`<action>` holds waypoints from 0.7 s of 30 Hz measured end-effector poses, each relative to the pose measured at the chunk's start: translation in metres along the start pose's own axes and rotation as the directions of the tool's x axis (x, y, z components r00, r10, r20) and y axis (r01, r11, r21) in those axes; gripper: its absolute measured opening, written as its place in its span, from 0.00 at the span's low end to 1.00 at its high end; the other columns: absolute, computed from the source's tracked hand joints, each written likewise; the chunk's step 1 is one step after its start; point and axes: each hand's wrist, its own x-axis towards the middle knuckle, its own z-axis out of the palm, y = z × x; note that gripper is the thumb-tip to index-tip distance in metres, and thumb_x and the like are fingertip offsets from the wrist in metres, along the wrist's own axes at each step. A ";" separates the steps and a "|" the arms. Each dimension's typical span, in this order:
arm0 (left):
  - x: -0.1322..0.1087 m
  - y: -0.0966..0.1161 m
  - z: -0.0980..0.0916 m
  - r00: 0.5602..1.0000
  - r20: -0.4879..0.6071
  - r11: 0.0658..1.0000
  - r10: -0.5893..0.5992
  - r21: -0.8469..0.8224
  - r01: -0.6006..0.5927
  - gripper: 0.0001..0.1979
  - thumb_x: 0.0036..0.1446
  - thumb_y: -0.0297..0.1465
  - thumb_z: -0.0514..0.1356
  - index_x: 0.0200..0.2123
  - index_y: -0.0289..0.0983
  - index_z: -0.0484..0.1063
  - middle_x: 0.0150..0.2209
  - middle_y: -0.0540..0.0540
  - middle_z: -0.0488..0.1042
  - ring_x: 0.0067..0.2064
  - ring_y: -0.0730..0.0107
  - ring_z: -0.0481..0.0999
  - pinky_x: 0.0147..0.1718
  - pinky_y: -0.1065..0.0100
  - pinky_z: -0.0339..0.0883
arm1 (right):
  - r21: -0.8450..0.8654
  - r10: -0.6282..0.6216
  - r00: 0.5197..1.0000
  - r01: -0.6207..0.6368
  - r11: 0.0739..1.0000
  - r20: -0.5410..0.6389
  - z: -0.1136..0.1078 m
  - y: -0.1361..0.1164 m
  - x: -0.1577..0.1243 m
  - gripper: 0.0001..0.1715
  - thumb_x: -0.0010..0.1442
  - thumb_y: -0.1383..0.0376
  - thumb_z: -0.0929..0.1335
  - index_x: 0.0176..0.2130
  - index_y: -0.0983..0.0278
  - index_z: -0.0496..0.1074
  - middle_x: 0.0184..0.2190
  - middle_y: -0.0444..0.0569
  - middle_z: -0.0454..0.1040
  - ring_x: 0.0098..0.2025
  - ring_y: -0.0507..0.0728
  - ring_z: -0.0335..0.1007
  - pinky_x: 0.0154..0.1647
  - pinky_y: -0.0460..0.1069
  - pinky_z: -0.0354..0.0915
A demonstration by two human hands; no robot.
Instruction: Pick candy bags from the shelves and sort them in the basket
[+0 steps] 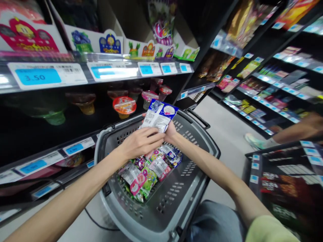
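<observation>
I hold a blue-and-white snack packet (159,116) above the far end of the grey shopping basket (176,196), my right hand (171,133) clamped on it from below and my left hand (140,143) closed on its lower edge, over the heap of small packets (147,171) inside, beside the jelly cups (124,106) on the shelf.

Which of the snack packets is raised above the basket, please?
The blue-and-white packet, held in the left hand and right hand; the other packets lie piled in the grey basket.
</observation>
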 end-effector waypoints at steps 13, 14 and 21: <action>0.001 -0.020 -0.004 0.545 -0.073 0.544 -0.835 -0.254 0.799 0.22 0.59 0.36 0.61 0.55 0.42 0.62 0.52 0.39 0.75 0.49 0.53 0.79 0.46 0.52 0.78 | -0.233 -0.231 0.973 0.220 0.947 -0.021 -0.005 -0.016 0.011 0.26 0.51 0.52 0.76 0.44 0.60 0.71 0.38 0.44 0.76 0.34 0.52 0.71 0.29 0.45 0.67; 0.001 -0.022 -0.006 0.480 -0.002 0.462 -0.877 -0.275 0.843 0.22 0.59 0.38 0.61 0.54 0.41 0.62 0.49 0.40 0.77 0.48 0.53 0.80 0.46 0.52 0.77 | -0.376 -0.285 0.958 0.253 0.892 -0.030 -0.003 -0.025 0.009 0.24 0.52 0.52 0.76 0.43 0.61 0.71 0.38 0.45 0.76 0.35 0.53 0.71 0.29 0.45 0.68; 0.003 -0.020 -0.011 0.369 0.127 0.273 -0.921 -0.466 0.842 0.27 0.53 0.42 0.63 0.53 0.37 0.65 0.50 0.41 0.79 0.50 0.52 0.79 0.50 0.56 0.73 | -0.882 -0.906 0.300 0.449 -0.142 0.298 0.087 -0.133 -0.080 0.08 0.60 0.67 0.70 0.39 0.59 0.67 0.35 0.44 0.72 0.38 0.53 0.71 0.41 0.51 0.72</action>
